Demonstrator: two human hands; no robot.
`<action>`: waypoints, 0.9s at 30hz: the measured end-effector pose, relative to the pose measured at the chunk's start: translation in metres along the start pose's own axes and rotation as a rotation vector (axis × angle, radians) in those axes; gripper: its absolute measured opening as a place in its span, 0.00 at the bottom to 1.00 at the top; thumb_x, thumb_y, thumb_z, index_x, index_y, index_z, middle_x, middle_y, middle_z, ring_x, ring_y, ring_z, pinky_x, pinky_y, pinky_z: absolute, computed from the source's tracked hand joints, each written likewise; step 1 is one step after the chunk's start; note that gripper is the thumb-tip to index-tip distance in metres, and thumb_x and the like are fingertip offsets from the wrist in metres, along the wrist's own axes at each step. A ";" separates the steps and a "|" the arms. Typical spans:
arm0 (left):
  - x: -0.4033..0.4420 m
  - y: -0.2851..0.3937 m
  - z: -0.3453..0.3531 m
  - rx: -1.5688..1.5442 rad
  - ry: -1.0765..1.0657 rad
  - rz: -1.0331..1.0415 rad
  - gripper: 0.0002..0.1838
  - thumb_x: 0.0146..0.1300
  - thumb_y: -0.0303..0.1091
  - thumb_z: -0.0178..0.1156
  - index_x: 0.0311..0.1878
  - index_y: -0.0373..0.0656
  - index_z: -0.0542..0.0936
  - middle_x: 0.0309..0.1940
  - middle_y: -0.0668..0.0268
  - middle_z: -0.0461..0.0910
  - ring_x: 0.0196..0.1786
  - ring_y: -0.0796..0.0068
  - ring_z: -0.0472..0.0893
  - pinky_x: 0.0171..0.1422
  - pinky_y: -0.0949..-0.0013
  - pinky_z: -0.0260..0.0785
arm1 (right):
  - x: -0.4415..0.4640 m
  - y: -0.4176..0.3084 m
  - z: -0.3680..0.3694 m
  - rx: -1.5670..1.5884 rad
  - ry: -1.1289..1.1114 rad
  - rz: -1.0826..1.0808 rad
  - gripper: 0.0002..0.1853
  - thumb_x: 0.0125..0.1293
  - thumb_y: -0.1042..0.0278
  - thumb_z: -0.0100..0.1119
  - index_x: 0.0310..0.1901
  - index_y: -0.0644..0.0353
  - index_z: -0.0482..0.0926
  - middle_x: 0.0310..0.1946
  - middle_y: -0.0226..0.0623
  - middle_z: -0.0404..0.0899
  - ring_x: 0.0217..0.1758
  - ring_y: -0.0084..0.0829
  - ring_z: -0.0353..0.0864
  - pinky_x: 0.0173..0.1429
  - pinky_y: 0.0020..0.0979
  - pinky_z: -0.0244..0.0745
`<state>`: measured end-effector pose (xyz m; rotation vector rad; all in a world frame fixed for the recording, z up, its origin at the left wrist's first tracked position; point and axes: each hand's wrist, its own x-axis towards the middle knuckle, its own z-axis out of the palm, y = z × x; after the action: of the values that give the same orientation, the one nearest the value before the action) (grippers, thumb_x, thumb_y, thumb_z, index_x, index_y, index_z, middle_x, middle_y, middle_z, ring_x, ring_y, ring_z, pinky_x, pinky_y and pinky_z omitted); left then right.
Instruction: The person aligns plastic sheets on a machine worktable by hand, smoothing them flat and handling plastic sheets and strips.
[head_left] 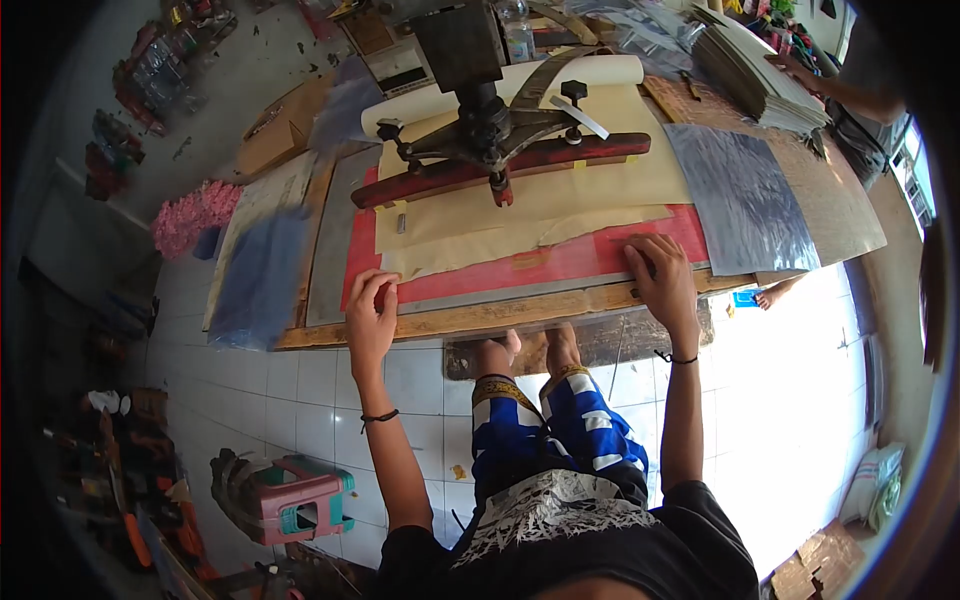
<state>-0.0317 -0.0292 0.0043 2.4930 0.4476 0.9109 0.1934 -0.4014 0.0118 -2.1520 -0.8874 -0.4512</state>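
Observation:
My left hand (372, 312) is at the near left corner of a red sheet (480, 283), its thumb and forefinger pinched together at the sheet. My right hand (662, 278) rests on the same sheet at the right, fingers bent and fingertips touching it, with a gap beside the thumb. Yellowish paper (520, 218) with a ragged near edge covers most of the red sheet. Across the paper stands a press-like frame with a dark red squeegee-shaped bar (520, 165). A small grey metal piece (401, 223) lies on the paper near my left hand.
A wooden edge (500, 325) runs along the table's front. Clear plastic sheets (262, 275) hang over at left; a shiny dark sheet (742, 200) lies at right. Beyond it is a stack of boards (760, 75), with another person's hand (795, 72) there. A plastic stool (300, 500) stands on the floor.

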 end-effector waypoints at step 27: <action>0.000 -0.003 -0.001 -0.047 0.086 -0.043 0.06 0.69 0.30 0.65 0.46 0.42 0.86 0.47 0.62 0.84 0.52 0.56 0.85 0.56 0.57 0.77 | 0.004 -0.011 0.002 -0.047 -0.003 0.043 0.08 0.74 0.72 0.61 0.42 0.68 0.84 0.41 0.45 0.87 0.47 0.47 0.84 0.54 0.43 0.77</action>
<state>-0.0326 -0.0260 0.0033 2.3996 0.5006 1.0024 0.1885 -0.3922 0.0186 -2.2105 -0.8384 -0.4512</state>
